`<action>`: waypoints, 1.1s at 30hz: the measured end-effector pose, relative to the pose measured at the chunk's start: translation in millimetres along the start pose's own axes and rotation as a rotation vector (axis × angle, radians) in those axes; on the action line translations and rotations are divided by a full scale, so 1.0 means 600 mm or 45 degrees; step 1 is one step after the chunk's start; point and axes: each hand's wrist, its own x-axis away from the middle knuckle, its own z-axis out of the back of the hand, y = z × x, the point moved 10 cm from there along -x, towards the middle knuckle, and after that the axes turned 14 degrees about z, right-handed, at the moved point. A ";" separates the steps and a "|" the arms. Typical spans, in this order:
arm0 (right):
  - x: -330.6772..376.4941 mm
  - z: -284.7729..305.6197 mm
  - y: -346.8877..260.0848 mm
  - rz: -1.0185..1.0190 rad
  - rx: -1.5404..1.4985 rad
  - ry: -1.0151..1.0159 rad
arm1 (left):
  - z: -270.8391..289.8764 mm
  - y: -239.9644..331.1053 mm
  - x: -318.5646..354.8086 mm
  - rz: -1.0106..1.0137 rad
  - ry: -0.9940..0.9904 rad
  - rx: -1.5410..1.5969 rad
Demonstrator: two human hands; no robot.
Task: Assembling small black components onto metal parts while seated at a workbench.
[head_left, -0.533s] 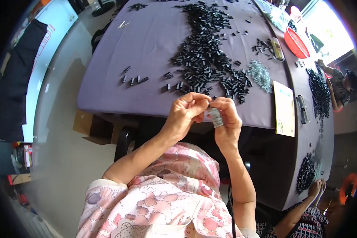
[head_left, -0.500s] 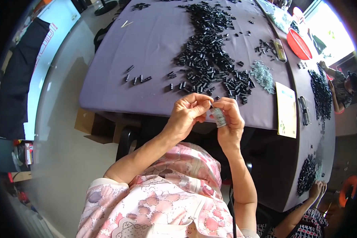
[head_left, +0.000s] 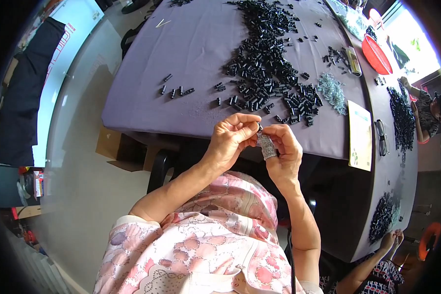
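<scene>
Just off the table's near edge, my two hands meet fingertip to fingertip. My left hand [head_left: 230,136] pinches a small black part [head_left: 259,128] between thumb and forefinger; most of it is hidden. My right hand [head_left: 286,154] closes on the same part from the other side, its thumb wrapped in a grey speckled finger cover [head_left: 268,148]. Beyond the hands lies a large heap of short black plastic pieces [head_left: 264,63]. A smaller pile of clear, pale bluish bits [head_left: 331,90] is to its right.
A purple cloth [head_left: 152,108] covers the table. Several loose black pieces [head_left: 181,91] lie at the left. A cream-coloured booklet [head_left: 359,137], glasses [head_left: 381,137] and a red basket [head_left: 376,55] sit to the right. Two other people work at the right side, near more black piles [head_left: 401,117].
My right thumb has turned more upright against the black part, which shows more between the fingertips. Both hands stay together. The whole view has shifted slightly.
</scene>
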 end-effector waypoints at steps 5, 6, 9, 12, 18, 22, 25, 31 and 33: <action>0.001 0.006 0.005 -0.025 0.055 0.014 | 0.003 -0.001 -0.002 -0.029 0.006 -0.068; 0.001 0.003 0.006 -0.022 0.050 0.008 | 0.005 -0.002 -0.001 -0.042 0.011 -0.076; 0.006 0.005 0.018 -0.109 0.030 0.055 | 0.005 -0.003 0.001 -0.032 0.016 -0.117; 0.004 0.012 0.012 -0.037 0.201 -0.005 | 0.003 -0.015 -0.001 0.017 0.001 -0.139; -0.008 -0.013 0.034 -0.088 0.288 -0.135 | 0.027 -0.014 0.008 0.120 -0.037 -0.050; -0.042 -0.046 -0.002 0.072 0.396 -0.259 | 0.060 0.027 0.008 -0.005 0.103 0.115; -0.066 -0.047 0.003 0.089 0.441 -0.273 | 0.101 0.072 0.005 -0.124 0.262 0.189; -0.079 -0.048 0.041 0.144 0.624 -0.430 | 0.157 0.094 -0.010 -0.165 0.197 0.241; -0.095 -0.043 0.053 0.166 0.686 -0.379 | 0.154 0.094 -0.011 -0.169 0.179 0.227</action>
